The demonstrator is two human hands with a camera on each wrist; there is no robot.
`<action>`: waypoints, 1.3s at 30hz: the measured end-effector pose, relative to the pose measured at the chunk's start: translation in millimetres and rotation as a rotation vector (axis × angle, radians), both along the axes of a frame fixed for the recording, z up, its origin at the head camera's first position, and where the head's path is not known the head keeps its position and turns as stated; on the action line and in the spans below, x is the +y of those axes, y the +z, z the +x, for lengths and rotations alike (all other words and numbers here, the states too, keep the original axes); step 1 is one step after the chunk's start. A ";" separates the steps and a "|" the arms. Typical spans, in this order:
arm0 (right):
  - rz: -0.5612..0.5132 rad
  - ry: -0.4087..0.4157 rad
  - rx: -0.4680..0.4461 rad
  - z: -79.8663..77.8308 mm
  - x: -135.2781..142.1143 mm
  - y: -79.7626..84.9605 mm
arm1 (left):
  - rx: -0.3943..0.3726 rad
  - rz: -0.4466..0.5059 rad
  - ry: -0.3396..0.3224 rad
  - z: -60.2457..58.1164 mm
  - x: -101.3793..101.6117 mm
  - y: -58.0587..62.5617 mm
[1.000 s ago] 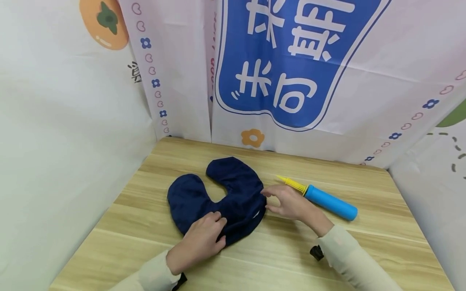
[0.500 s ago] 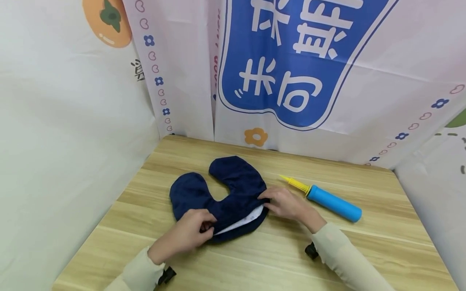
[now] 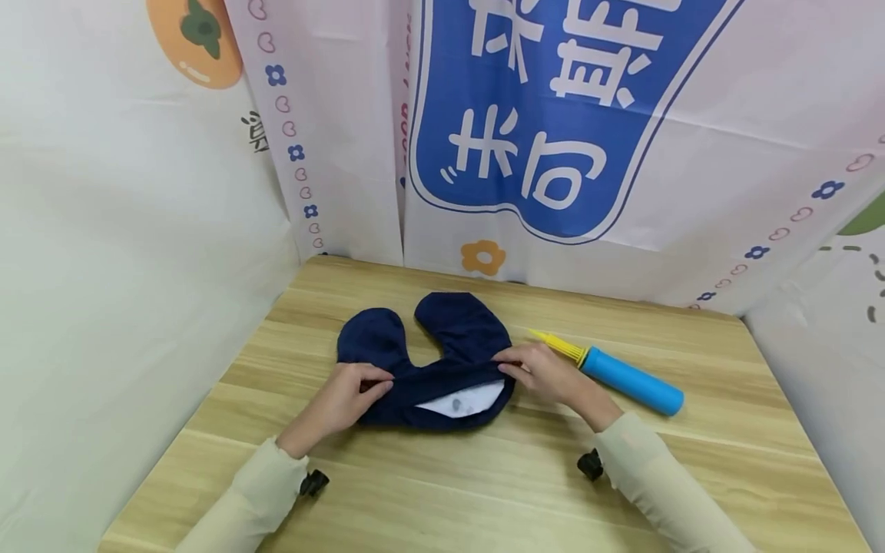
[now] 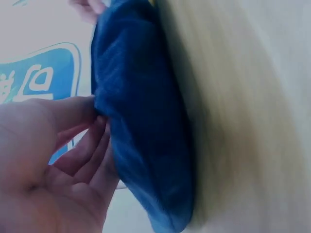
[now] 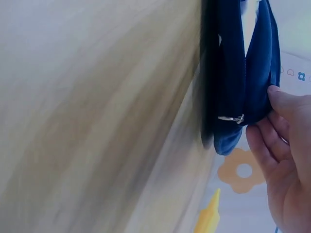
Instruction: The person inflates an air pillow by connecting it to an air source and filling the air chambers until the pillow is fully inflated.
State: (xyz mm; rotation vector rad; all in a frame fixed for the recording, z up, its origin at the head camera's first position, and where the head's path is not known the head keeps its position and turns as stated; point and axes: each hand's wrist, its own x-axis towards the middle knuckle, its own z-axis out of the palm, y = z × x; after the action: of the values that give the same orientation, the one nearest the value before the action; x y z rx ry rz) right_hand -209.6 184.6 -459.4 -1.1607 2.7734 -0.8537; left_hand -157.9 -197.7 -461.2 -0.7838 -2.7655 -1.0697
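A navy, U-shaped neck pillow (image 3: 459, 326) lies on the wooden table with its two arms toward the back wall. Along its near, curved side the cover gapes, and a white inner piece (image 3: 465, 401) with a grey spot shows through. My left hand (image 3: 342, 395) pinches the cover's fabric at the left of this slit. At the slit's right end my right hand (image 3: 546, 372) pinches the same upper edge between thumb and fingers. The right wrist view shows a zipper pull (image 5: 232, 119) close to the fingertips. In the left wrist view, dark blue fabric (image 4: 141, 97) bulges past my thumb.
To the right of the pillow lies a blue hand pump (image 3: 632, 380) with a yellow nozzle (image 3: 558, 347), near my right wrist. Printed cloth walls (image 3: 359, 153) enclose the wooden table (image 3: 449, 491) at the back and sides.
Both hands have taken hold of the cover's upper edge and drawn it up and back. The slit has widened, baring more white. My left hand has moved left and away from me.
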 end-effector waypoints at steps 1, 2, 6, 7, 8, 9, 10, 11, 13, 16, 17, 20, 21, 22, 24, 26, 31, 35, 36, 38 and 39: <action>-0.007 -0.026 -0.029 -0.7 -1.1 0.3 | 0.035 -0.027 0.007 -2.6 1.5 0.5; -0.013 -0.051 -0.053 -1.7 -2.3 -0.2 | 0.065 -0.056 0.016 -4.9 3.5 1.2; -0.043 -0.136 -0.121 -7.1 -8.3 -4.5 | 0.159 -0.132 0.033 -7.6 18.3 8.7; -0.050 -0.153 -0.125 -8.3 -9.7 -5.7 | 0.181 -0.138 0.034 -6.9 23.9 11.8; -0.053 -0.167 -0.126 -9.7 -11.3 -7.0 | 0.203 -0.137 0.031 -6.0 30.2 15.1; -0.055 -0.183 -0.129 -10.8 -13.0 -7.7 | 0.228 -0.133 0.019 -4.7 36.6 18.6; -0.056 -0.197 -0.132 -11.8 -14.7 -8.3 | 0.251 -0.126 0.000 -3.7 43.6 21.8; -0.054 -0.207 -0.128 -12.7 -16.5 -8.6 | 0.262 -0.122 -0.024 -2.6 50.6 24.8; -0.042 -0.234 -0.128 -14.2 -19.9 -9.0 | 0.252 -0.121 -0.096 -1.5 63.5 28.9; -0.020 -0.260 -0.113 -15.2 -24.1 -8.5 | 0.180 -0.143 -0.223 -4.1 78.4 29.1; -0.018 -0.266 -0.113 -15.1 -25.1 -8.0 | 0.151 -0.154 -0.257 -6.0 81.6 27.9; -0.029 -0.265 -0.133 -13.2 -26.2 -5.3 | 0.108 -0.192 -0.329 -13.7 86.6 21.9; -0.035 -0.255 -0.145 -11.9 -25.7 -3.8 | 0.104 -0.203 -0.343 -16.4 86.7 19.4; -0.038 -0.248 -0.162 -10.2 -24.7 -1.7 | 0.099 -0.216 -0.353 -18.5 86.2 17.3; -0.031 -0.220 -0.169 -6.7 -21.2 3.6 | 0.090 -0.230 -0.366 -22.1 83.9 13.2; -0.008 -0.185 -0.150 -1.7 -13.6 10.1 | 0.074 -0.233 -0.370 -24.3 81.8 9.6; 0.078 -0.136 -0.008 14.7 24.5 22.5 | 0.047 -0.228 -0.375 -25.4 83.8 4.4; 0.134 -0.184 0.079 29.4 63.0 26.9 | 0.032 -0.255 -0.367 -24.5 86.0 1.9; 0.136 -0.198 0.097 32.7 72.6 27.1 | 0.030 -0.260 -0.366 -24.4 85.9 1.5; 0.134 -0.224 0.134 39.8 92.0 28.0 | 0.028 -0.267 -0.369 -24.6 85.1 1.2; 0.128 -0.239 0.153 43.2 101.7 28.5 | 0.027 -0.270 -0.373 -24.8 84.7 1.2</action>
State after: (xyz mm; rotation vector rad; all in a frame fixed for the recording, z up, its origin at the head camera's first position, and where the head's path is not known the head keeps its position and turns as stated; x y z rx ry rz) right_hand -166.4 286.3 -431.0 -0.9258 3.0852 -0.6115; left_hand -182.7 -113.1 -460.0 -1.3784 -2.8439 -0.7213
